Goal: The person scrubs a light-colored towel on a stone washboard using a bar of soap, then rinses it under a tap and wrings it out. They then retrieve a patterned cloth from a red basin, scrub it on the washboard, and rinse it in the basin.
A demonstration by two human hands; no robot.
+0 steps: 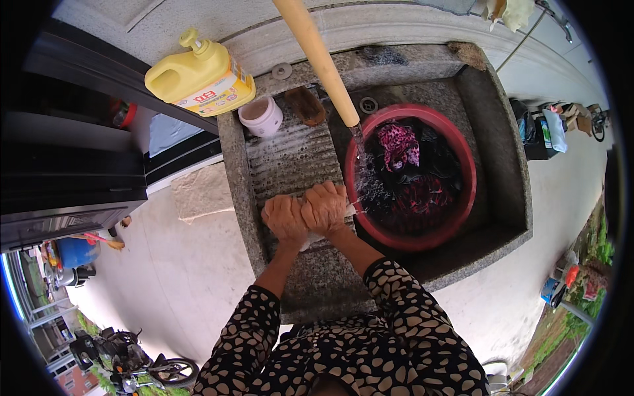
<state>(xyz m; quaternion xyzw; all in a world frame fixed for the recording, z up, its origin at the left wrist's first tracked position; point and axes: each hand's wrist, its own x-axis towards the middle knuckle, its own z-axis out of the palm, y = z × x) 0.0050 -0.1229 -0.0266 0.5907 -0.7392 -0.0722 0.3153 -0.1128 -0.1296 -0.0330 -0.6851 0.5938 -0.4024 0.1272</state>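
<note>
My left hand (285, 218) and my right hand (324, 206) press side by side on the ridged washboard (290, 158) of a stone sink. Both are closed on a pale, wet cloth (350, 210), of which only small bits show around my fingers. Just right of my hands, a red plastic basin (469, 178) sits in the sink's deeper part. It holds water, dark clothes (439, 155) and a pink-and-black patterned cloth (399, 145). Water (358, 142) runs into the basin from a yellowish pipe (323, 63).
At the washboard's far end stand a white tub (261, 117) and a brown block-like object (306, 106). A yellow pump jug (201, 79) stands beyond the far left corner. The sink's stone rim (518, 165) surrounds everything. A motorcycle (132, 363) is at lower left.
</note>
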